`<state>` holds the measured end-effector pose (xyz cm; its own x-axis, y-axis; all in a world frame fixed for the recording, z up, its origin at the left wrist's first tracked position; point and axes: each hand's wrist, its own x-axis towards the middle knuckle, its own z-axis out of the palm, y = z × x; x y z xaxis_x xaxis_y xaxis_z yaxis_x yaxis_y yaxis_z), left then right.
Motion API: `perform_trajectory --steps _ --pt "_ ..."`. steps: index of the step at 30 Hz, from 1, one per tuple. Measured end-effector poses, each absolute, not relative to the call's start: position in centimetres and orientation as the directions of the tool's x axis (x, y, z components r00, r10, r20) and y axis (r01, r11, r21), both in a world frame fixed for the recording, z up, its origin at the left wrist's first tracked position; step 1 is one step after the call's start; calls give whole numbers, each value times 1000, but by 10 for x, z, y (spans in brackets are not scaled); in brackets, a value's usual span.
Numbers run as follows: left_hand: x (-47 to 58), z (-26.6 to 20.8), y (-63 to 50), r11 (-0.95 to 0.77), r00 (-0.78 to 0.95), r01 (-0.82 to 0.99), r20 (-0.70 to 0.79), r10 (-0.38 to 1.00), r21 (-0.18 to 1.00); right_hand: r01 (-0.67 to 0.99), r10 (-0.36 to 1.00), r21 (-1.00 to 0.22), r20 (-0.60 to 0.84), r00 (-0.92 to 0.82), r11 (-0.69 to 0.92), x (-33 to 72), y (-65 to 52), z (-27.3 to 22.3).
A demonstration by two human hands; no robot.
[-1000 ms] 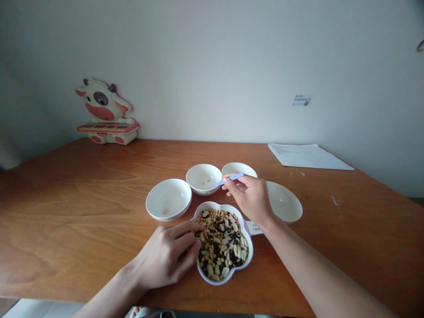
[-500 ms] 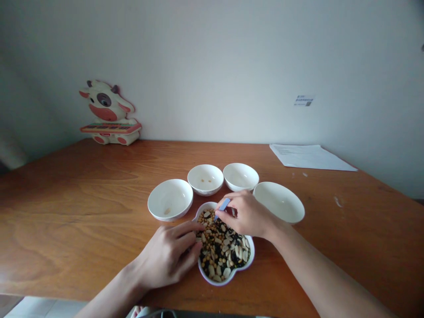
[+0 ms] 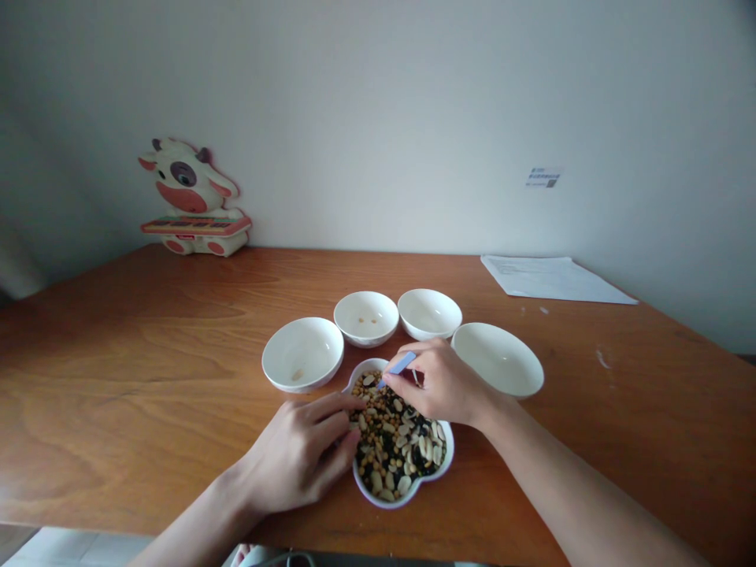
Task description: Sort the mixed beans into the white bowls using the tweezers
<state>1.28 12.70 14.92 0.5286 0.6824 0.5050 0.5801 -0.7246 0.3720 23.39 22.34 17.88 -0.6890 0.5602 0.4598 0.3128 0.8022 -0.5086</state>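
Note:
A white lobed dish (image 3: pixel 447 461) full of mixed peanuts, yellow beans and dark seeds stands on the table. My left hand (image 3: pixel 310 449) grips its left rim, with the fingertips over the edge. In my right hand (image 3: pixel 437 379), pinched between thumb and fingers, are light purple tweezers (image 3: pixel 402 363). Their tip points down into the beans at the dish's far side. Behind the dish, white bowls form an arc: a left bowl (image 3: pixel 295 346) with a peanut or two, a second bowl (image 3: pixel 367 309) with two small pieces, a third bowl (image 3: pixel 430 307) and a right bowl (image 3: pixel 499 358).
A cow-shaped toy keyboard (image 3: pixel 194 201) stands at the back left against the wall. White papers (image 3: pixel 549 277) lie at the back right. A small label (image 3: pixel 543 178) is stuck on the wall. The wooden table's (image 3: pixel 147 378) front edge runs below my wrists.
The tweezers have tilted a little, their tip shifting slightly left among the beans. My left hand keeps its place on the dish.

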Motion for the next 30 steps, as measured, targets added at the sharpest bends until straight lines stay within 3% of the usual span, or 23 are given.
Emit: perform_trajectory --steps 16,25,30 --pt "13 149 128 -726 531 575 503 682 377 347 578 -490 473 -665 800 232 224 173" --pt "12 147 128 -724 535 585 496 684 366 441 775 -642 570 -274 628 231 243 172" --pt "12 148 127 -727 542 582 493 681 365 479 794 -646 565 -224 594 227 252 167"
